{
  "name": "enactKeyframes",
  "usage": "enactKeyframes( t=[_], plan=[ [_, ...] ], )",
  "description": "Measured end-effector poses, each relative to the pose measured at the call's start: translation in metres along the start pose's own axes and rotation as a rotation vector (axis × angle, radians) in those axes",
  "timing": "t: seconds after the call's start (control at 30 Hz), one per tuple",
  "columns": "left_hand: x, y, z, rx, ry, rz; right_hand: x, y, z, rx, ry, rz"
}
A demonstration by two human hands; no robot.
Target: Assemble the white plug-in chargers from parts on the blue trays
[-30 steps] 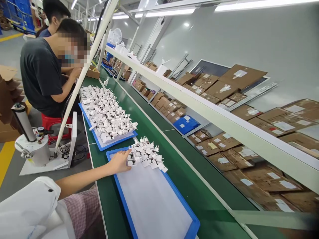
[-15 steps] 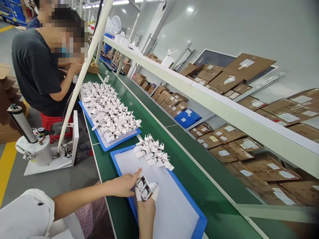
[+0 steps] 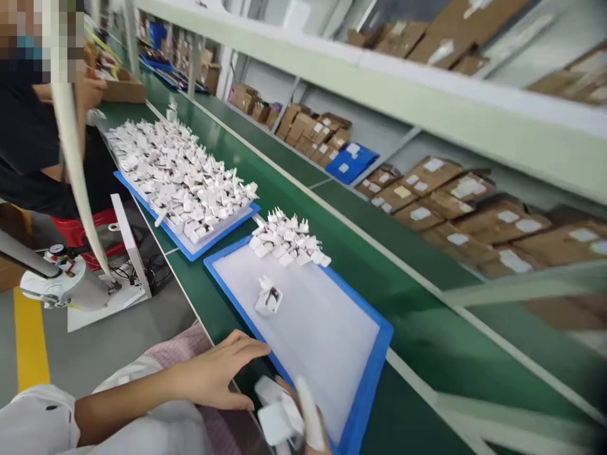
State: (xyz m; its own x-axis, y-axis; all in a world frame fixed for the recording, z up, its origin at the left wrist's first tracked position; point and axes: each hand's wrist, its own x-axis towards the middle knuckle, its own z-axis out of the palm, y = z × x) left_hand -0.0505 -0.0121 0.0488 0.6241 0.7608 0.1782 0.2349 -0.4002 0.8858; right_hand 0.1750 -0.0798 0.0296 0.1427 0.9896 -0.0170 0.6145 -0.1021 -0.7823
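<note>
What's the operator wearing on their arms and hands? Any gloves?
No full gloves. The left hand is bare, with a loose white sleeve on that arm, ending partway down the forearm. The right hand is mostly cut off by the frame and blurred, but a white finger cot shows on one finger. No cables or markings visible.

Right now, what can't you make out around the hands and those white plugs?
All from the head view:
The white plug at the bottom edge: motion blur hides its details.
The right hand: mostly cut off by the bottom edge and partly behind that plug.
The pile of plugs: any markings are too small to read.
</note>
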Motion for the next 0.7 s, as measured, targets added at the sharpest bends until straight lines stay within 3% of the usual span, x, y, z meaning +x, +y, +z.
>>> enactKeyframes(
  t=[0.13,0.2,0.3,0.4,0.53,0.7],
  plan=[
    [0.003,-0.010,0.021,-0.014,-0.117,0.048,-0.024,-0.016,0.020,0.069,-0.119,-0.109],
    [0.008,-0.014,0.024,-0.021,-0.165,0.053,-0.029,-0.021,0.022,0.201,-0.039,-0.035],
    [0.013,-0.018,0.025,-0.071,-0.199,0.095,-0.035,-0.026,0.028,0.615,0.120,0.195],
    [0.013,-0.023,0.031,-0.103,-0.163,0.192,-0.035,-0.035,0.043,0.952,0.258,0.368],
    [0.007,-0.034,0.042,-0.004,-0.046,0.416,-0.025,-0.045,0.061,1.120,0.415,0.404],
    [0.010,-0.038,0.041,0.044,0.016,0.403,-0.017,-0.046,0.070,1.193,0.419,0.402]
  ],
)
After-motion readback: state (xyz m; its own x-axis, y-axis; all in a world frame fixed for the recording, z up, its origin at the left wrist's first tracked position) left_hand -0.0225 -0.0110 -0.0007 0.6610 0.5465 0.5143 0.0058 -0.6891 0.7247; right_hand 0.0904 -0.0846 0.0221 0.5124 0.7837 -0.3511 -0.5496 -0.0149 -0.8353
